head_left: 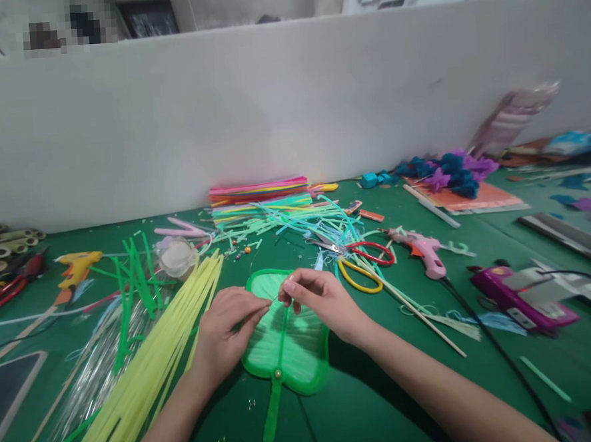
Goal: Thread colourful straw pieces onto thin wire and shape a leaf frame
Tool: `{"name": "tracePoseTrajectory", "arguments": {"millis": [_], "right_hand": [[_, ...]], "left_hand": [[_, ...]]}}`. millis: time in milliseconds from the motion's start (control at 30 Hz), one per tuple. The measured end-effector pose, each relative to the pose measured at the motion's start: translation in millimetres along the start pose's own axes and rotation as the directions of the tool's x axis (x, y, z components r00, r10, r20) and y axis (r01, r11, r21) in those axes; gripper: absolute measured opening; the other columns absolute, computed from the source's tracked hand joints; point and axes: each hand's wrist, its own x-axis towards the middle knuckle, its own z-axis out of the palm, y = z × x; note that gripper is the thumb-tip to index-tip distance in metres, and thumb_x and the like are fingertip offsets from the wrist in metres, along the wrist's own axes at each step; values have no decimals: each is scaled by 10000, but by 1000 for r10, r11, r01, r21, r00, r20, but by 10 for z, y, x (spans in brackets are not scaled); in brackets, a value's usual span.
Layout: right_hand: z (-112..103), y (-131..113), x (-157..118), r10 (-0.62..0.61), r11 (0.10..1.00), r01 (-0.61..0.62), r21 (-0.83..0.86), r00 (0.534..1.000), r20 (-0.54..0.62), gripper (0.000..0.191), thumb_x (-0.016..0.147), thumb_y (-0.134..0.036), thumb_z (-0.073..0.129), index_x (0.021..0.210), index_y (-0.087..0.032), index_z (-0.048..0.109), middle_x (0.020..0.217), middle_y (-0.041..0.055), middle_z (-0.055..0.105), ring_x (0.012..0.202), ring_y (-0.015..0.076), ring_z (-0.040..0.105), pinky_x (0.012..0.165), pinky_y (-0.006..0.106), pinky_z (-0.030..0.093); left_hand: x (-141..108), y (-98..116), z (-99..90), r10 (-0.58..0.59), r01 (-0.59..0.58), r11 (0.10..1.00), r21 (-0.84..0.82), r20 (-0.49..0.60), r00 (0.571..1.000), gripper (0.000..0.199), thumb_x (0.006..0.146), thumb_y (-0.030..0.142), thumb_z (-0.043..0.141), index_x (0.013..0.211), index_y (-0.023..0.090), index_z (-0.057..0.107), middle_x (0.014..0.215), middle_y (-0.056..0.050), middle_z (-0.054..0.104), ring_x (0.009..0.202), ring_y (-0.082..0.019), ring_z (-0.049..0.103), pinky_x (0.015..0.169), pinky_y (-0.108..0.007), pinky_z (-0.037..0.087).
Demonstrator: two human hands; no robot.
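At the left edge of the bench [372,410], I had bamboo tubes [6,242] stacked toward the back corner and a dark slab with a pale rim [13,391], perhaps a phone, toward the near corner. A yellow glue gun [75,266] lay to the right of the tubes, set outward, I supposed, to leave the middle free for handwork. Next came silver strands [97,370] and a bundle of yellow stems [153,356], slanting toward the near edge, probably for easy reach.

The left hand [229,325] was over the left side of a green fan [296,347]; coloured stems [258,193] lay beyond, against the back edge. The fan lay near the middle of the near edge with its handle pointing that way, 1 gold bead [277,374] at the joint. I took that spot as giving the 2 hands equal access. The right hand [325,302] was over the fan's upper right. On each hand the fingers were pinched together, apparently on a fine strand [275,300] too thin for me to identify; such a small thing seemed to call for fingertips. I could not tell whether either hand touched the fan.

Farther right, scissors [346,250] and a pink glue gun [427,253] lay between the fan and a purple device [525,300] near the right edge.
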Motion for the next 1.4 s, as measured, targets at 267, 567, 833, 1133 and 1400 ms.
{"name": "tracePoseTrajectory", "arguments": {"millis": [267, 567, 833, 1133, 1400], "right_hand": [[-5, 8, 0, 129, 944, -125, 306, 992, 9, 311, 794, -470, 759, 780, -168, 685, 794, 25, 664, 684, 108, 580, 575, 218, 440], [-10, -98, 68, 28, 974, -31, 226, 999, 19, 286, 809, -460, 746, 801, -185, 669, 787, 21, 665, 687, 119, 590, 602, 240, 453], [-87, -386, 356, -350, 711, 309, -631, 935, 63, 147, 909, -326, 633, 879, -233, 742, 852, 28, 731, 756, 163, 631, 669, 290, 461], [-271, 108, 633, -176, 406, 165, -899, 979, 100, 56, 889, -218, 684, 907, -183, 724, 797, 26, 741, 706, 157, 650, 662, 264, 431], [-235, 238, 561, -129, 206, 115, -972, 988, 90, 95, 918, -234, 632, 883, -175, 697, 859, 82, 732, 881, 225, 622, 694, 298, 382]], "left_hand": [[54, 1, -106, -256, 247, 942, -229, -8, 967, 90, 878, 265, 685, 844, 235, 763, 876, -31, 776, 897, -193, 698, 843, -317, 539], [122, 84, -297, -346, 325, 935, -144, -165, 924, 110, 843, 349, 719, 852, 255, 775, 850, -5, 781, 861, -197, 719, 840, -306, 552], [458, 120, -601, -675, 659, 652, -375, 111, 730, 348, 724, 474, 796, 871, 163, 748, 670, -40, 726, 497, -165, 666, 438, -240, 526], [277, -334, -70, -827, 846, 294, -444, 326, 458, 358, 695, 398, 832, 865, 121, 682, 749, -55, 724, 539, -129, 686, 465, -186, 513], [242, -371, 69, -853, 844, 281, -457, 285, 438, 313, 721, 352, 813, 866, 120, 662, 745, -44, 723, 543, -124, 694, 459, -170, 513]]}}
